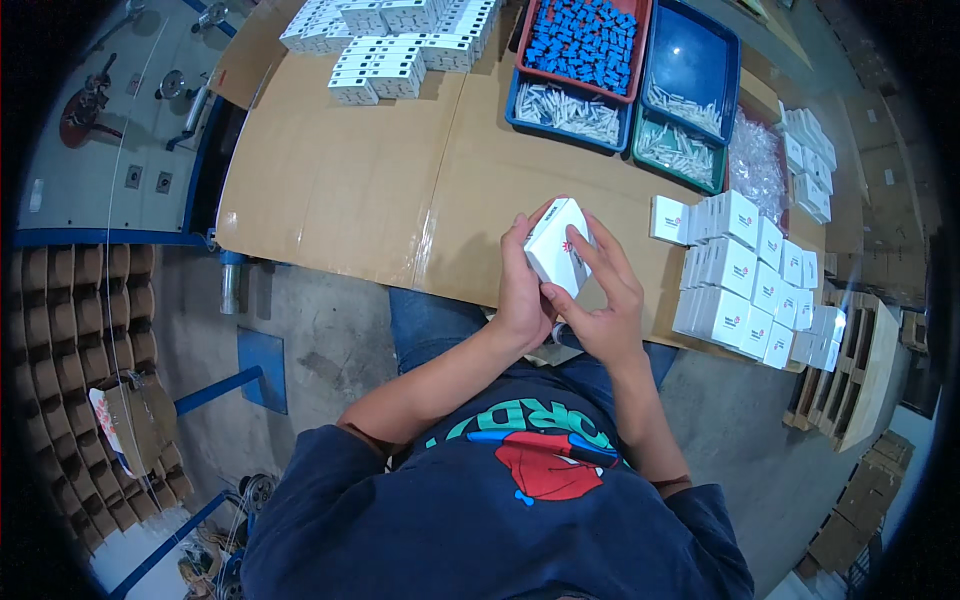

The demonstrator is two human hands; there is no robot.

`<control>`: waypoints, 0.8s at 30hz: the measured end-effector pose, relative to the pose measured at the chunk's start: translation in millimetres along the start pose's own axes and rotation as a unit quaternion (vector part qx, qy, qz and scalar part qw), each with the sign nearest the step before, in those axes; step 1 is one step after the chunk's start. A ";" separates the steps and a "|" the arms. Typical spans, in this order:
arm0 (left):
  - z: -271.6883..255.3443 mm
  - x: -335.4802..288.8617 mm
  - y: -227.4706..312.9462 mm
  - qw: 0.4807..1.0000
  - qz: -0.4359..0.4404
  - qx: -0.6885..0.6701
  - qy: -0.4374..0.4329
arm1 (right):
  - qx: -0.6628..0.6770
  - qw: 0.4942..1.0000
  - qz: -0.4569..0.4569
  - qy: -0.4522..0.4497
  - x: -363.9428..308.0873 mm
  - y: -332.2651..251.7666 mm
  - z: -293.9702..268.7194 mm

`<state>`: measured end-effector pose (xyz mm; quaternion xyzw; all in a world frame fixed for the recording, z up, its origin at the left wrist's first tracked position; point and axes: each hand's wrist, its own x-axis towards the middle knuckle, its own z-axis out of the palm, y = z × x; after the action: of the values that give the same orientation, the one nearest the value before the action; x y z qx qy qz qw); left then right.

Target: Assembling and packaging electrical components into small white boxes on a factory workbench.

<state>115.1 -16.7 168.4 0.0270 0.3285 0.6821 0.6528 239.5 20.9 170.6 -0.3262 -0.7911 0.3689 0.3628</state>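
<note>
A small white box [556,246] with a red mark on its face is held between my two hands, above the table's near edge. My left hand [520,285] wraps the box's left side and underside. My right hand [607,290] closes on its right side, fingers bent over the face and the thumb at its lower edge. Whatever is inside the box cannot be seen. Similar white boxes [735,265] stand stacked just right of my hands.
Cardboard covers the table [340,180]. More white boxes [385,65] are piled at the far left. Trays at the back hold blue parts [580,45] and white pieces [567,110]. Beside them lies clear plastic wrap [755,160]. A wooden pallet [850,370] stands at the right.
</note>
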 end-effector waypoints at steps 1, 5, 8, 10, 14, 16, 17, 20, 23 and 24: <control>-1.6 0.4 -0.4 1.000 0.000 0.000 0.000 | 0.003 1.000 0.007 -0.001 -0.2 0.6 0.7; 1.1 0.4 -0.2 1.000 0.004 -0.009 0.015 | -0.001 0.999 0.032 -0.022 0.2 2.5 -1.1; -1.1 3.4 6.3 1.000 -0.009 0.008 0.025 | -0.008 0.998 0.030 -0.061 6.3 -2.3 -8.6; -4.4 7.1 10.3 1.000 -0.025 0.001 0.005 | -0.053 0.996 -0.030 -0.070 10.4 -2.5 -11.6; 3.9 5.6 19.2 0.996 -0.082 -0.021 0.024 | -0.131 0.983 -0.075 -0.100 12.7 -0.5 -18.0; 3.9 6.3 20.5 0.994 -0.102 -0.036 0.034 | -0.105 0.977 -0.091 -0.162 13.8 1.4 -20.0; -2.4 10.3 17.9 0.995 -0.098 -0.019 0.030 | -0.105 0.977 -0.091 -0.162 13.9 1.3 -19.5; -5.2 11.0 18.1 0.994 -0.105 -0.005 0.019 | -0.011 0.987 -0.075 -0.144 13.5 3.3 -18.7; -6.0 11.7 16.4 0.993 -0.114 0.003 0.018 | 0.039 0.985 -0.058 -0.158 14.8 7.7 -22.4; -6.5 11.9 15.6 0.993 -0.113 0.013 0.024 | 0.045 0.983 -0.048 -0.172 16.2 7.0 -24.7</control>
<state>96.7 -7.5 166.2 -0.0176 0.3536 0.6004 0.7171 252.9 45.8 181.8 -0.2030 -0.8391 0.4370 0.2524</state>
